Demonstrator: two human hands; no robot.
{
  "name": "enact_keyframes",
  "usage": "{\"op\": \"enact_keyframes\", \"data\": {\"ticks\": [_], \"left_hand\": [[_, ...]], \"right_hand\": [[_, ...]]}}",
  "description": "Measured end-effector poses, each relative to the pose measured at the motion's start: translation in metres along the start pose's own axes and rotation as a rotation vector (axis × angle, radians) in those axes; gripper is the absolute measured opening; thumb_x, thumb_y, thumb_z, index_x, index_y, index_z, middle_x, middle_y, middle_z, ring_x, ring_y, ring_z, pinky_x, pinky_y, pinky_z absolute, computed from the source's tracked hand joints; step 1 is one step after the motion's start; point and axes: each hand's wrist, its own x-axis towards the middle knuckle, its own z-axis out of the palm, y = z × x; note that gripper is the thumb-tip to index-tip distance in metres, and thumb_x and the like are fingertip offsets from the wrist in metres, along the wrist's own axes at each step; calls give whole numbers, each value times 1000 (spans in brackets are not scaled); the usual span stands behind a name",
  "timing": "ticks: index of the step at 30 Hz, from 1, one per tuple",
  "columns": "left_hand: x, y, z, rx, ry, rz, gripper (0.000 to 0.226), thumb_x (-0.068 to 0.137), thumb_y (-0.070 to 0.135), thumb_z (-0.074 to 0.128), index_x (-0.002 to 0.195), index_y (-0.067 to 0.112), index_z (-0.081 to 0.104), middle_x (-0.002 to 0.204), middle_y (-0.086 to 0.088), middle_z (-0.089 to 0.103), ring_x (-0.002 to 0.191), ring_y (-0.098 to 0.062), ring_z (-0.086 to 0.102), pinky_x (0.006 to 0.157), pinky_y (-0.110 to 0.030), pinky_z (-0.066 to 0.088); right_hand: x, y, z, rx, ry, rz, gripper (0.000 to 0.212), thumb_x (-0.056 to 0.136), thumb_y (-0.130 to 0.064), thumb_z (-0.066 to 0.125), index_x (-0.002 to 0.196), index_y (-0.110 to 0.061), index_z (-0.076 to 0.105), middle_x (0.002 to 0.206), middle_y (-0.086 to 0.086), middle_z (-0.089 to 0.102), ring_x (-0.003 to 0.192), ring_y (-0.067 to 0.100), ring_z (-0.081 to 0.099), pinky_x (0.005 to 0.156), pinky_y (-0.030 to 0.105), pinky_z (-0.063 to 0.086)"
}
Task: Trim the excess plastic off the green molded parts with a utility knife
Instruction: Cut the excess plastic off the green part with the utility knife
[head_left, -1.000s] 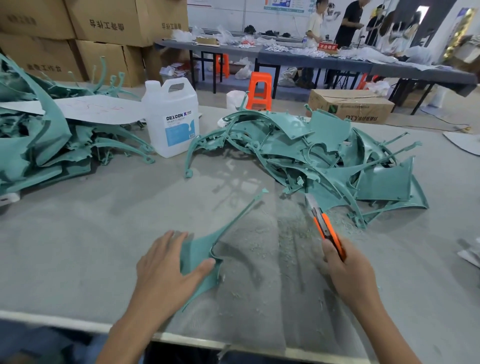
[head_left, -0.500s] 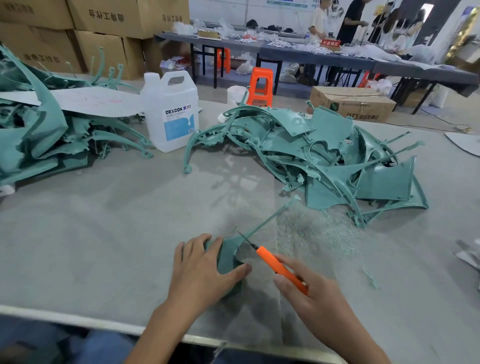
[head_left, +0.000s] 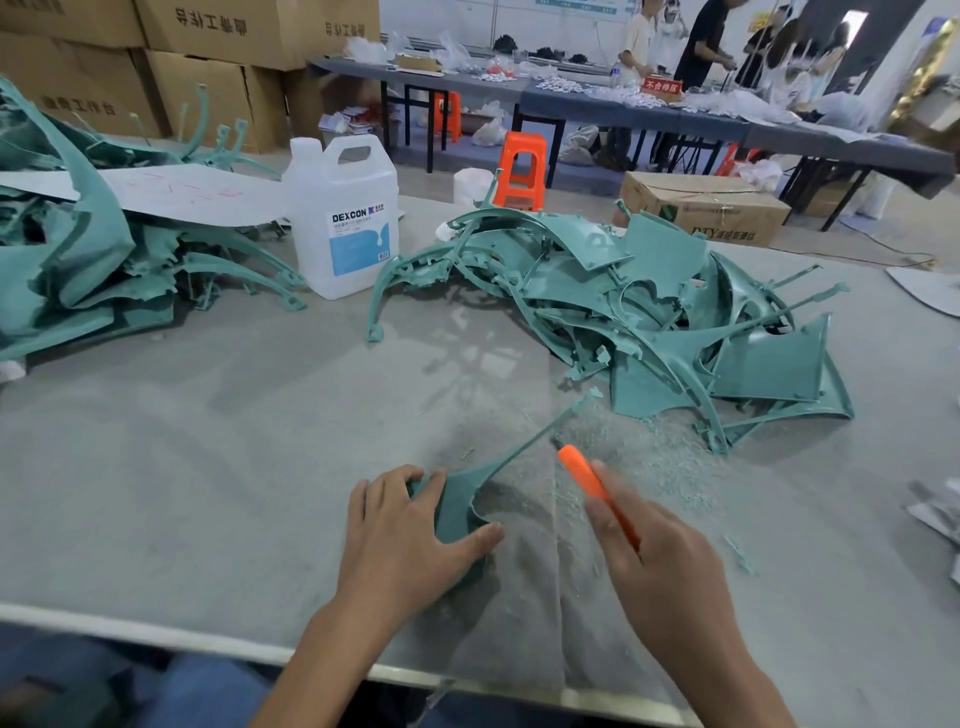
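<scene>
Currently your left hand (head_left: 405, 535) grips the green part (head_left: 457, 504) at its broad end, which looks light and probably springy, so hold there; your right hand (head_left: 660, 556) clenches the utility knife (head_left: 582, 470).

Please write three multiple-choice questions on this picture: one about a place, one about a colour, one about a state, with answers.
1. Where does the white jug stand?
A) on the floor
B) on a box
C) on the table, between the left pile and the right pile

2. What colour is the utility knife?
A) orange
B) blue
C) black

3. What does the left hand do?
A) hangs idle
B) holds a green part
C) lifts the jug

Answers: 1 C, a pile lies on each side; 2 A, orange shows beyond the right hand; 3 B, its fingers lie on the part.
</scene>
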Motion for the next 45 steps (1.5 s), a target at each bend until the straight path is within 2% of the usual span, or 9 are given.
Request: {"op": "enact_keyframes", "data": {"ticks": [3,10,14,19,24,30,35,42,45], "left_hand": [[0,0,1,-4,20,-4,115,62,103,8,148,33,41,142,3,36,132,-16,20,117,-37,15],[0,1,0,-1,16,-10,114,63,102,8,148,33,41,142,3,37,132,-17,23,118,-40,16],[-1,1,-2,11,2,-1,114,63,101,8,148,33,40,143,3,36,134,-17,22,119,-41,15],[-2,1,-2,10,-4,3,112,66,100,10,150,32,38,143,2,36,134,-18,23,119,-42,16],[-2,1,-3,17,-23,1,111,67,99,10,151,32,36,144,3,34,135,-17,21,119,-42,14],[-2,4,-3,28,-31,27,112,69,100,9,152,30,35,144,2,36,133,-18,22,117,-41,17],[-3,5,-5,27,-30,11,111,66,99,9,150,32,37,142,3,35,133,-17,22,118,-40,15],[1,2,-19,15,-136,2,105,66,95,17,151,35,33,147,6,33,136,-16,19,119,-38,14],[6,-21,-36,74,-211,-6,103,64,90,19,151,36,30,153,6,31,142,-15,20,118,-37,14]], "right_hand": [[-7,2,3,-52,-157,-65,48,86,-74,19,133,-75,31,87,-12,66,79,12,65,65,29,48],[-8,-4,13,-41,72,-41,48,92,-58,39,136,-47,55,81,-7,69,64,21,65,52,35,48],[-7,-1,13,-34,-104,-99,50,90,-70,24,137,-66,39,82,-9,66,74,16,66,63,36,52],[13,16,1,2,129,37,44,95,-58,41,135,-47,56,80,-7,70,69,20,66,56,33,46],[5,10,11,-14,-82,-101,36,97,-55,47,133,-60,51,90,-9,73,76,13,69,65,36,55],[21,22,0,-6,239,29,49,94,-56,41,134,-36,61,68,-8,59,54,18,56,47,31,42],[3,14,16,-43,-14,-90,50,93,-63,35,136,-47,55,90,-10,70,75,18,67,60,34,51],[-6,40,21,212,269,14,40,98,-52,49,137,-42,53,110,-19,69,89,1,65,71,22,49],[-19,45,26,265,269,95,35,97,-63,38,128,-52,49,89,-28,69,74,-3,64,62,8,43]]}}
